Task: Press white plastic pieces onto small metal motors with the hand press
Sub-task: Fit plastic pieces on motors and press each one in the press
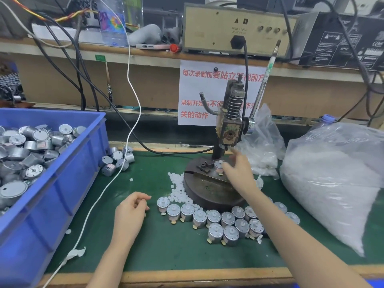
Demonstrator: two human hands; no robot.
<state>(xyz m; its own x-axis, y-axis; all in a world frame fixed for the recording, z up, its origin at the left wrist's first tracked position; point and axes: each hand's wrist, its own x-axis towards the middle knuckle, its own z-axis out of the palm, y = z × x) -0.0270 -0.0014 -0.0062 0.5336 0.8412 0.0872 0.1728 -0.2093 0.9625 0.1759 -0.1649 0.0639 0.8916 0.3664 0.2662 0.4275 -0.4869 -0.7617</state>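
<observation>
At the centre of the frame, one motor (218,166) stood on the base of the hand press (230,129). The right hand (239,173) reached to it, blurred, so I cannot tell whether its fingers gripped it. The left hand (132,210) rested lower left of centre, fingers loosely curled. White pieces (178,191) lay left of the base.

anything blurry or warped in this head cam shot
Head view: the right hand at the motor is motion-blurred; the left hand is sharp; the wide lens bows the shelf; lighting is even, with soft glare on the big plastic bag.
</observation>
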